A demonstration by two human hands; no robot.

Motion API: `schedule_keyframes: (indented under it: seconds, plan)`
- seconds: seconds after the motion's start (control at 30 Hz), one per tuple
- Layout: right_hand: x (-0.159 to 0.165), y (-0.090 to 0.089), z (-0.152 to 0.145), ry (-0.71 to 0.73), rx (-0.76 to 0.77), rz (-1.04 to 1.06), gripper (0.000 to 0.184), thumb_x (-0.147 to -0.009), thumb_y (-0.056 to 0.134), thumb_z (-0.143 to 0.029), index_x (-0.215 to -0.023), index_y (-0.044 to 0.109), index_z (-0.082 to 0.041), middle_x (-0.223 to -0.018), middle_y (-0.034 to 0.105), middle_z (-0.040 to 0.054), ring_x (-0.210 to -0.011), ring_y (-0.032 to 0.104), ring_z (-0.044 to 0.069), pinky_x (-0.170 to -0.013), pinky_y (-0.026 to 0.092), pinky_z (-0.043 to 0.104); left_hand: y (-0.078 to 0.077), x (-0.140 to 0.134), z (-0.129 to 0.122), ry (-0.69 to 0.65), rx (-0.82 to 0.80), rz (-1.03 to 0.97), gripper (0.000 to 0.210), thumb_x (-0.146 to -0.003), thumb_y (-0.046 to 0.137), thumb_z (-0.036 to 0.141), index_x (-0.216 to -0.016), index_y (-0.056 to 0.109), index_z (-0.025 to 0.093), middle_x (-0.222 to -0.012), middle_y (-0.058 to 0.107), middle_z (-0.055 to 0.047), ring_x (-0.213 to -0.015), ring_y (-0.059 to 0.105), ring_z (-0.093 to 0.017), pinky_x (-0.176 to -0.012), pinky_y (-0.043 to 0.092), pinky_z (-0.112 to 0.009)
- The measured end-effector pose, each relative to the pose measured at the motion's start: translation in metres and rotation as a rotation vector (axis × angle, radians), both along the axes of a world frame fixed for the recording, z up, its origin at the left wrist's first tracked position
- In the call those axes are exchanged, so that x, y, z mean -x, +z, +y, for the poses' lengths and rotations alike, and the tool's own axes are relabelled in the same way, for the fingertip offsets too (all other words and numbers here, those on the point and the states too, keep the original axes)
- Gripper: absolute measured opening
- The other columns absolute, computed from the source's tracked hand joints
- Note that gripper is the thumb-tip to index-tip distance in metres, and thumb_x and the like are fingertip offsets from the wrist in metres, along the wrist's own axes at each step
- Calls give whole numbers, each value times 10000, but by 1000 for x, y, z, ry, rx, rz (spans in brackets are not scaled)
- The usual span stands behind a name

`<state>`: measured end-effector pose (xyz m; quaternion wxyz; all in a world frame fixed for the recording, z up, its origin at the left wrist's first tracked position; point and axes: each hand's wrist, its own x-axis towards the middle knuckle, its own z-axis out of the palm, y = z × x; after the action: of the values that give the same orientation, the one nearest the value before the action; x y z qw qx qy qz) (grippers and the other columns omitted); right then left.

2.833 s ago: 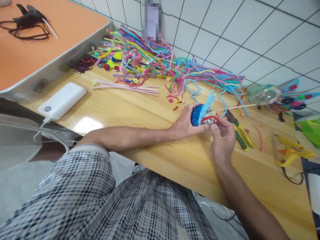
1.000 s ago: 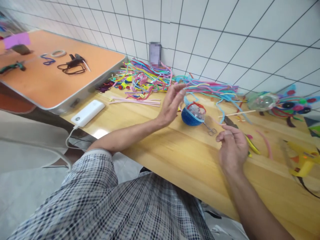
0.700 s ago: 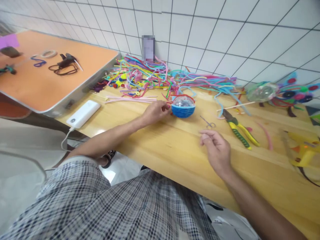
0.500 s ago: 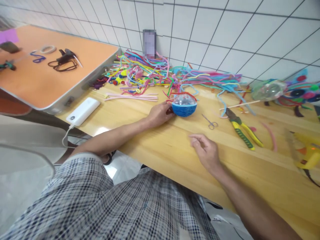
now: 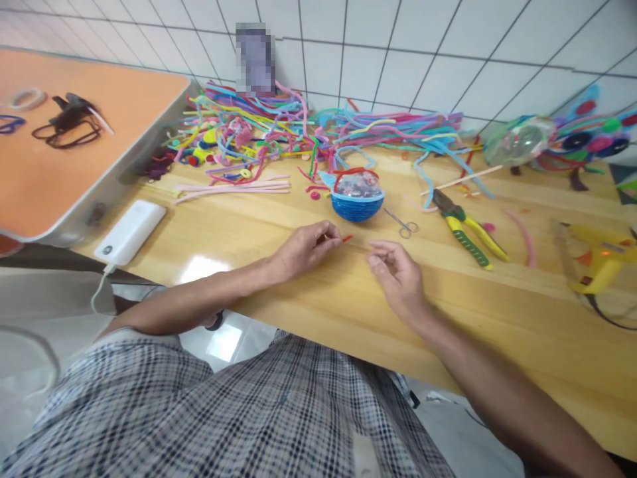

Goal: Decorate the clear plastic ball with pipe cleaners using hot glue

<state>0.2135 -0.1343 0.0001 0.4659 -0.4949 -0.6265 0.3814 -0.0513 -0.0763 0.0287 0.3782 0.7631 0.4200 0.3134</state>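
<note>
White square tiles (image 5: 378, 30) with dark lines rise behind a pale, glossy wooden bench (image 5: 308, 302), whose near edge slants downward toward the right, just in front of the person's plaid shirt (image 5: 249, 411). Both hands are over the bench, with bare wood between the right hand (image 5: 398, 272) and that edge, and more of it on the left, as far as a white rectangular power bank (image 5: 130, 232).

Pinched at the fingertips of the left hand (image 5: 307, 252) is a short, thin red strip (image 5: 348, 238); its long axis tilts slightly, the visible end pointing up and rightward, on the side of the right hand. That hand is loosely curled, fingers narrow; whether it holds anything, I cannot tell.

Just beyond the left hand sits a round ball, blue below and transparent above (image 5: 357, 204), clear part upward. Small silver scissors (image 5: 397, 220) lie beside it, loops toward the near right. Farther right, yellow-and-green pliers (image 5: 455, 222) lie diagonally, handles toward the near edge.
</note>
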Motion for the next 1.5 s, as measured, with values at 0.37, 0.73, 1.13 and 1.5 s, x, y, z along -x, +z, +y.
schedule_keyframes:
  seconds: [0.37,0.73,1.13,1.5]
  plan:
    - [0,6,0,-48,-14,19,168,-1093,774,-437,-1074,855,-292,-963,886,10,-853,803,207,-838,638,372,5,-39,-4,-200,111,-103,142,-1106,747,323,-1087,708,187,-912,768,5,-732,615,-106,-731,505,-248]
    - [-7,5,1,-166,72,27,200,-984,841,-467,-1021,839,-270,-893,845,7,-812,758,201,-781,597,357,-15,-55,-4,-168,238,-287,221,-1072,760,361,-965,748,168,-802,689,20,-711,551,-105,-678,449,-241]
    - [-5,12,1,-178,179,-12,304,-952,890,-558,-922,791,-272,-788,772,-2,-714,659,187,-659,552,316,-21,-45,-9,-144,-34,-144,118,-1099,725,193,-996,782,184,-909,842,-21,-748,700,-119,-716,524,-240]
    - [-6,13,1,-109,255,122,511,-926,906,-769,-929,755,-281,-758,745,-17,-722,695,195,-758,619,373,-21,-45,-9,-140,-45,-82,125,-1095,736,193,-977,776,180,-856,821,-9,-735,705,-122,-694,478,-235]
